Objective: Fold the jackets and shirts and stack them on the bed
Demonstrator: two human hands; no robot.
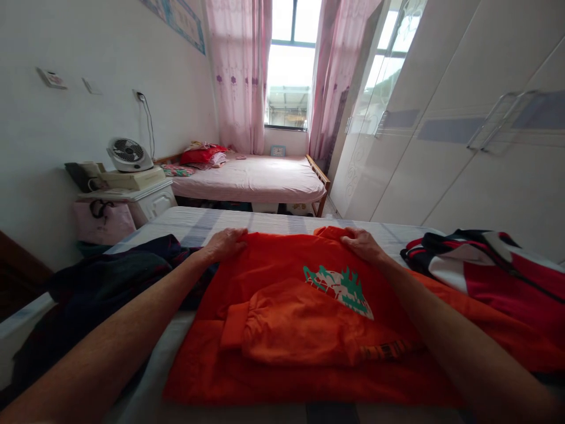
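On a striped bed [198, 221], an orange shirt [265, 259] spreads toward the person from the left hand [226, 245] and right hand [364, 244], both pinching its far edge, equally near. Its smooth front bears a puckered, cuffed sleeve [291, 330] folded across; crumpled dark clothes [115, 277] lie left, a red-and-white jacket [489, 271] right.

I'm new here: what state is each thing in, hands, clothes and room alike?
Orange garment: laid out, one sleeve folded across its front
Left hand: gripping its far edge
Right hand: gripping its far edge
Dark clothes: crumpled
Red-and-white jacket: lying rumpled
Curtains: parted
Near wardrobe doors: shut
Plug: plugged in
Fan: upright; whether running, can't tell
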